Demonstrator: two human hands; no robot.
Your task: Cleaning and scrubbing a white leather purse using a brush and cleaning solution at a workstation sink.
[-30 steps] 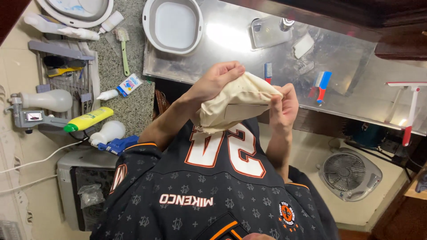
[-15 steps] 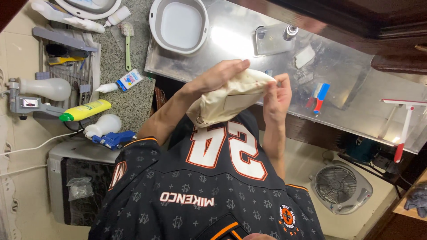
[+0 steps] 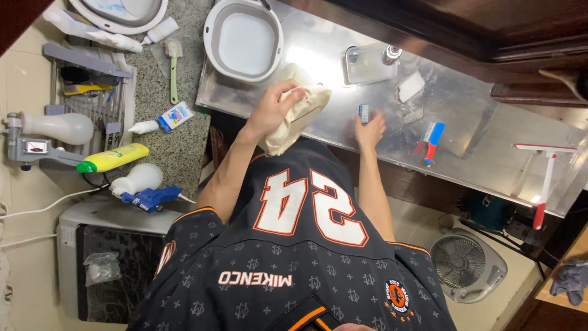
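Observation:
My left hand (image 3: 274,110) grips a bunched beige cloth (image 3: 301,110) and holds it against the near edge of the shiny steel counter (image 3: 471,144). My right hand (image 3: 369,130) is apart from the cloth. It rests on the counter to the right, its fingertips closed on a small blue and white brush (image 3: 364,113). Both forearms reach forward over my black jersey with orange-edged white numerals (image 3: 294,245).
A grey-rimmed white basin (image 3: 244,40) stands at the counter's left end. Beside it are a steel fitting (image 3: 367,64) and a white soap piece (image 3: 409,87). A blue and red brush (image 3: 432,140) and a red-handled squeegee (image 3: 545,178) lie to the right. Bottles (image 3: 113,158) crowd the stone ledge; a fan (image 3: 467,265) sits on the floor.
Both hands held the cloth up before my chest. Now the left hand has carried it forward onto the counter, and the right hand has let go and reached to the small blue brush.

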